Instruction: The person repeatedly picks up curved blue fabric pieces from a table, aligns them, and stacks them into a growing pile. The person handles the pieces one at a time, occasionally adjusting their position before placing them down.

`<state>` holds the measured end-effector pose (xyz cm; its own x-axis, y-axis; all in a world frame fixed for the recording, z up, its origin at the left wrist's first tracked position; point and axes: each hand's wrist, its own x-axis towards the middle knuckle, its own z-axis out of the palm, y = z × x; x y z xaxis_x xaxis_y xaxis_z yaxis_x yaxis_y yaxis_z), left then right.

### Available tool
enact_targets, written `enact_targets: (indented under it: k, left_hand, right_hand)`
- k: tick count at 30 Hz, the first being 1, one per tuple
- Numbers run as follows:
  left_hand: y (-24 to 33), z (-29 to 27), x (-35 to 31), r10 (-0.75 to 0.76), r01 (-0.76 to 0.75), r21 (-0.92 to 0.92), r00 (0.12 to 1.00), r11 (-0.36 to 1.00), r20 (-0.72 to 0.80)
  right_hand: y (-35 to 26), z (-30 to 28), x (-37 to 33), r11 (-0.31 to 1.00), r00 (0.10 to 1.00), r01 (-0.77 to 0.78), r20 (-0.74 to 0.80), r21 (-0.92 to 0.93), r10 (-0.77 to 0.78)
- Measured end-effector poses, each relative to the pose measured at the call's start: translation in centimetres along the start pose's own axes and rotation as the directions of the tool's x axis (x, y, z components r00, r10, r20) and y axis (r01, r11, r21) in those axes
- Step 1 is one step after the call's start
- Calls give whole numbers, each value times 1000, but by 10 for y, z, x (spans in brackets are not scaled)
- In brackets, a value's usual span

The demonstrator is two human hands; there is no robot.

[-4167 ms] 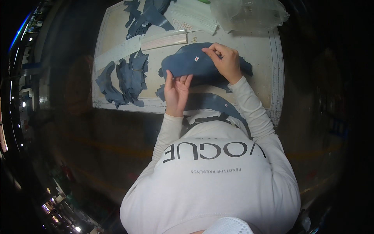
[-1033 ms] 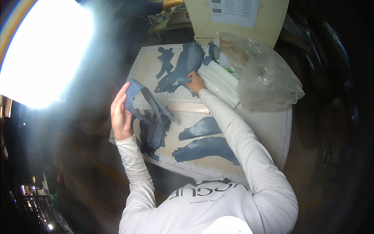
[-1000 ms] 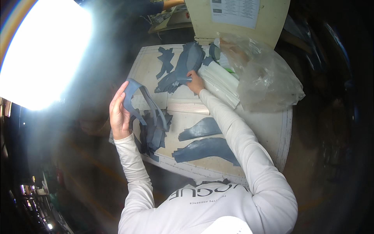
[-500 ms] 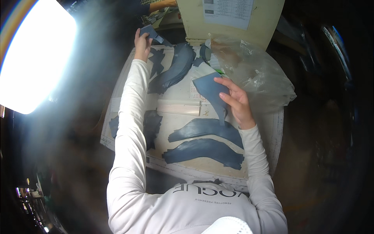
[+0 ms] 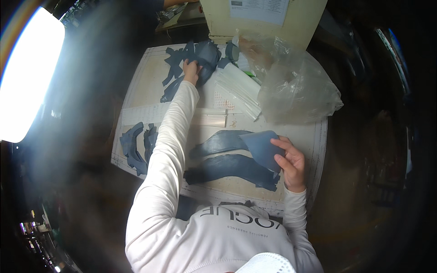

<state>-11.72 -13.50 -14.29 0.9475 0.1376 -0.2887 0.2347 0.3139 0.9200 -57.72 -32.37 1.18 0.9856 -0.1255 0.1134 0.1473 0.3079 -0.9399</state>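
My left hand reaches far up the white cutting board and grips a dark blue cut piece in the far pile of blue pieces. My right hand holds a blue, roughly triangular cut piece low over the board's near right side. Just left of that piece lie two long curved blue pieces, one above the other, flat on the board.
A crumpled clear plastic bag fills the far right of the board, with a stack of white strips beside it. More blue cut pieces lie at the left edge. A beige upright panel stands behind. A bright lamp glares at left.
My left hand has come down from the far edge onto the far pile. My right hand has carried the blue piece toward me, to beside the two curved pieces.
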Motion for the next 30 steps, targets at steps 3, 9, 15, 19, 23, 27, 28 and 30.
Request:
enact_targets:
  k: [3, 9, 15, 19, 23, 27, 28, 30]
  left_hand:
    - [19, -12, -23, -80, 72, 85, 992, 994, 96]
    - [41, -53, -158, -13, -112, 421, 959, 900, 282]
    - [69, -71, -343, -296, 201, 228, 436, 953, 850]
    - [90, -70, -374, -129, -106, 294, 723, 950, 679]
    - [110, -91, -377, -204, -31, 275, 590, 961, 781]
    - [116, -115, -388, -319, -59, 378, 430, 924, 845]
    - [112, -118, -389, -340, -40, 375, 339, 926, 877]
    - [99, -125, -390, -422, 22, 430, 255, 902, 870]
  right_hand:
    - [-9, 2, 0, 997, 996, 79, -46, 7, -78]
    - [-14, 16, -4, 996, 973, 83, -214, -43, -91]
    - [28, 75, -14, 975, 973, 216, -98, 61, -209]
    - [59, 95, -45, 986, 999, 49, 9, 162, -51]
    - [89, 67, -61, 906, 969, -147, -124, 397, 212]
    - [100, 20, -71, 979, 934, -190, -321, -77, 156]
    - [98, 10, -77, 982, 979, -136, -171, -131, 113]
    - [97, -1, -88, 973, 959, -229, 172, -4, 226]
